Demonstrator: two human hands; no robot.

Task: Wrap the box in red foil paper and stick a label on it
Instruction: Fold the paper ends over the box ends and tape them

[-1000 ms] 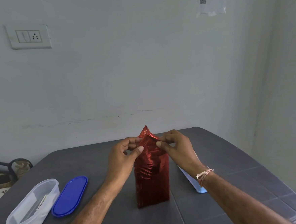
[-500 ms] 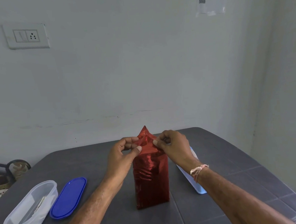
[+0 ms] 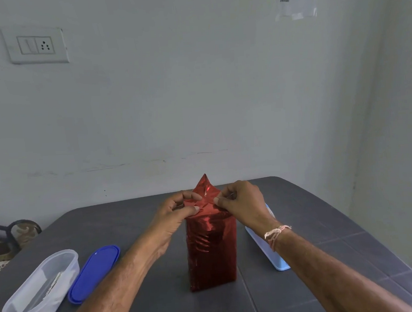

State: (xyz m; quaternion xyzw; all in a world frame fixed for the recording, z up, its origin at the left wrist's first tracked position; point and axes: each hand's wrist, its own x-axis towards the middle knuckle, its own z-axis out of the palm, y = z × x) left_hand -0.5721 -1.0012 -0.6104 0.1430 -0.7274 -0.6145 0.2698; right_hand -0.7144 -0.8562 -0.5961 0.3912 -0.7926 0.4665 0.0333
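A clear tub (image 3: pixel 37 290) and blue lid (image 3: pixel 93 273) lie left on the worktop (image 3: pixel 326 220). At centre the left hand (image 3: pixel 177 212) and right hand (image 3: pixel 242 202) pinch the red foil (image 3: pixel 206 197) atop the upright box (image 3: pixel 211 250).

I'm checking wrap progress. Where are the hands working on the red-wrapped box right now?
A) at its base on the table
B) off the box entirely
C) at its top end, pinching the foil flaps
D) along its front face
C: the left hand and right hand both pinch the foil at the top of the upright box.
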